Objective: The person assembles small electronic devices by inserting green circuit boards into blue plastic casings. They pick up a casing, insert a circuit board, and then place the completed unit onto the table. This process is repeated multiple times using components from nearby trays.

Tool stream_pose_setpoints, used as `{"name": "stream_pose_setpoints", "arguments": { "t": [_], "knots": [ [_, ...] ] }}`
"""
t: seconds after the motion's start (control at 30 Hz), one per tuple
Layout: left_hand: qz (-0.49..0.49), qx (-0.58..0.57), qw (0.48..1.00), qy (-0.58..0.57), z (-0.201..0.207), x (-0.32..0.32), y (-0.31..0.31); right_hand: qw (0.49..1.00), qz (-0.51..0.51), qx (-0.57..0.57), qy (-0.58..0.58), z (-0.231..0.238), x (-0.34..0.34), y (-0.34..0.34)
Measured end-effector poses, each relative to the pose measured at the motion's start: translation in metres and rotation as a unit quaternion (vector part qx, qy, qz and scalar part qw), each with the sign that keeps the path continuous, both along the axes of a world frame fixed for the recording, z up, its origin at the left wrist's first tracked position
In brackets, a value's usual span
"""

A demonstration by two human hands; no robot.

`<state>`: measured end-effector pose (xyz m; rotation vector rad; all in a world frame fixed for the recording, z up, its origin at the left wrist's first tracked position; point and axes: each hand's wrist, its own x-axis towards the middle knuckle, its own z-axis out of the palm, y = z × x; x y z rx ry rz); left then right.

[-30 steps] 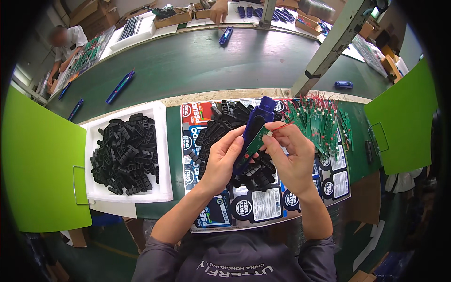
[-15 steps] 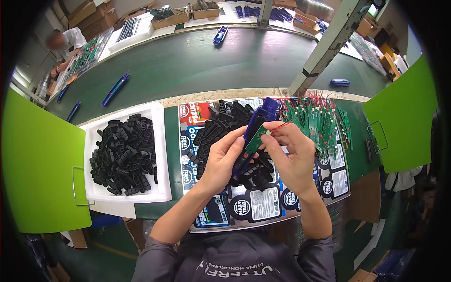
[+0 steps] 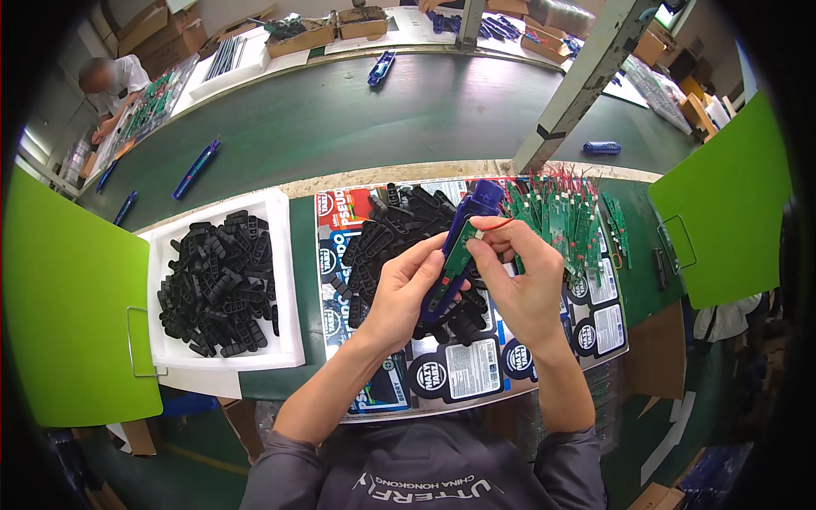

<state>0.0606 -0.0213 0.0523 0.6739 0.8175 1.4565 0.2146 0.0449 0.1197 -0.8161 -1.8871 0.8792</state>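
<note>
A long blue plastic housing (image 3: 485,197) is held slantwise by my left hand (image 3: 398,293), whose fingers wrap its near side. Along its hollow lies a narrow green circuit board (image 3: 453,262) with a red wire at its upper end. My right hand (image 3: 527,280) pinches the board near that end with thumb and fingers. Beneath both hands spreads a heap of black plastic parts (image 3: 374,246). To the right of my right hand is a pile of green circuit boards (image 3: 561,225) with red wires.
At left stands a white foam tray (image 3: 293,297) full of black parts. Bright green panels (image 3: 72,314) flank the bench. Beyond runs a green conveyor belt (image 3: 340,119) carrying blue housings (image 3: 197,170). A metal post (image 3: 578,93) rises at right. Another person (image 3: 115,89) sits far left.
The circuit board has come down flatter along the blue housing, with my right hand still pinching it. Housings on the belt have shifted left. Another person's hand has appeared at the far top.
</note>
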Motion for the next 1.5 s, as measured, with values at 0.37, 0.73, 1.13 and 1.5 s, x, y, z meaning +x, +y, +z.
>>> {"name": "stream_pose_setpoints", "arguments": {
  "t": [0.37, 0.73, 1.13, 1.5],
  "knots": [
    [0.005, 0.013, 0.999, 0.049, 0.004, 0.001, -0.002, 0.984, -0.122, 0.129, 0.000, -0.019, -0.014, 0.003],
    [0.020, 0.036, 0.993, 0.114, 0.006, 0.007, -0.003, 0.991, -0.102, 0.003, 0.088, -0.038, -0.015, 0.013],
    [0.141, 0.063, 0.967, 0.201, 0.019, -0.034, 0.012, 0.991, -0.080, -0.036, 0.104, -0.044, 0.006, 0.040],
    [0.174, 0.037, 0.895, 0.410, -0.003, -0.156, 0.114, 0.975, 0.042, 0.114, -0.187, -0.078, 0.010, 0.042]
  ]
}}
